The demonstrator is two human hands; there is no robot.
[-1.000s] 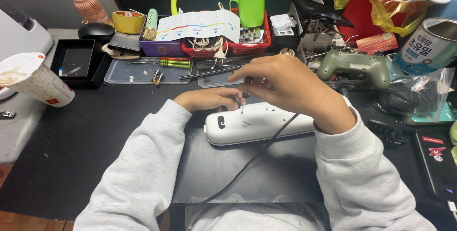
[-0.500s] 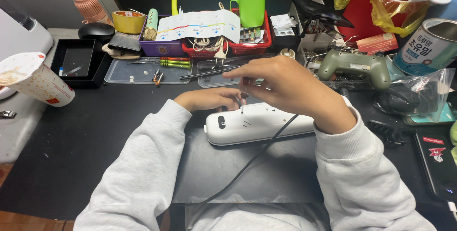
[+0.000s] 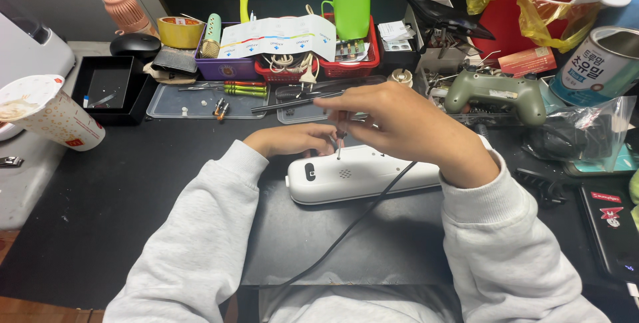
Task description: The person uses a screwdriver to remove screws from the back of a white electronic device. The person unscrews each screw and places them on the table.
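right hand point(image 3: 399, 127) pinching small screwdriver point(image 3: 339, 142) tip-down on white device point(image 3: 363, 175), left hand point(image 3: 293, 140) curled against device's far edge, black cable point(image 3: 346, 230) trailing across

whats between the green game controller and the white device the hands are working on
In the head view, the right hand lies between the green game controller and the white device; it holds a small screwdriver tip-down on the device.

Long white plastic device point(image 3: 359, 175), lying flat on dark mat point(image 3: 373, 243), black cord point(image 3: 346, 230) across it. Thin small screwdriver point(image 3: 340, 138) standing upright, tip touching its top.
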